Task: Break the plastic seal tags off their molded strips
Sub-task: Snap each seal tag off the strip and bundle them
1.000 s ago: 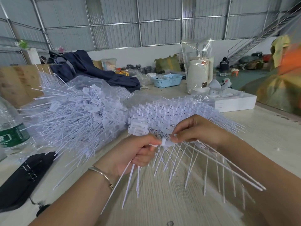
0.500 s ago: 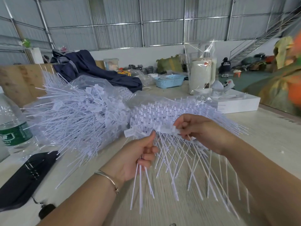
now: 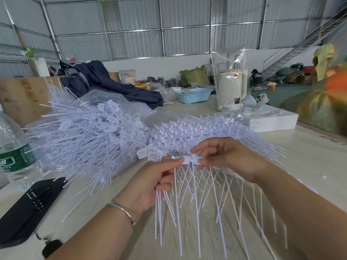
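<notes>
Head view: left hand (image 3: 148, 186) has closed in, pinching the strip (image 3: 187, 160) beside the right hand (image 3: 225, 158), which still pinches it.

Left hand (image 3: 150, 182) gripping a bunch of loose tag tails, thumb pinching molded strip (image 3: 187, 160), right hand (image 3: 228, 156) pinching same strip's other end, heaped seal tags (image 3: 90, 136) lying behind on table (image 3: 309, 156), water bottle (image 3: 15, 151) standing far left

Left edge: a clear water bottle (image 3: 14, 149) with a green label, standing beside a flat black pouch (image 3: 28, 209). Far side of the pale tabletop (image 3: 309, 156): dark blue cloth (image 3: 105, 85), a blue perforated basket (image 3: 194, 95), a plastic-wrapped white roll (image 3: 230, 89) and a white box (image 3: 272, 121).
</notes>
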The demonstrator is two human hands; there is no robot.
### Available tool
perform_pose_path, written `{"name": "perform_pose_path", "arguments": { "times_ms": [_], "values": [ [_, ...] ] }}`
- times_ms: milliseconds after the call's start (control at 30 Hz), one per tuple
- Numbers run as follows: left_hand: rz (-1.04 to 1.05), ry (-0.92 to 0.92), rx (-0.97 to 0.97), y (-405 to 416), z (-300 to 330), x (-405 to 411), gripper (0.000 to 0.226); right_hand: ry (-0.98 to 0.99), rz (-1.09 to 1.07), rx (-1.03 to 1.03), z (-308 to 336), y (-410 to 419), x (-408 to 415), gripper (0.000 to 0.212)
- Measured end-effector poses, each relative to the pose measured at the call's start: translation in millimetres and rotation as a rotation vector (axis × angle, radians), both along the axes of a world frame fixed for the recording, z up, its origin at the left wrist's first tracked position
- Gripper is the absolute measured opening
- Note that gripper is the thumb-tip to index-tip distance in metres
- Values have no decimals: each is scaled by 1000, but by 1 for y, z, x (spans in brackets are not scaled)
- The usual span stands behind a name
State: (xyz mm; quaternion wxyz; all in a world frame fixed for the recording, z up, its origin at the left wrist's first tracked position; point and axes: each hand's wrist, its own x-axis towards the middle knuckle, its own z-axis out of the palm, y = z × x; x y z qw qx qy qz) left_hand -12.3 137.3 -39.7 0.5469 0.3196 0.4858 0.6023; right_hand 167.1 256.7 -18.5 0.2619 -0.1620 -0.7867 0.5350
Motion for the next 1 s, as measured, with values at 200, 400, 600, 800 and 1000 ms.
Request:
{"name": "perform_pose_path", "arguments": {
  "times_ms": [200,400,600,800,1000],
  "values": [
    [-101,-206,91,-4,3,0,31,-5,-56,40,2,-1,-2,32],
    [-237,-305,115,-4,4,8,41,77,56,-24,0,-10,-10,20],
    [-370,-340,77,-2,-4,14,47,79,100,-89,-6,-14,-15,27],
    [-293,-290,119,-2,0,14,27,120,5,-46,0,-8,-11,35],
    [38,-24,130,-1,4,14,26,153,-116,-21,-1,0,-6,39]
  ]
}}
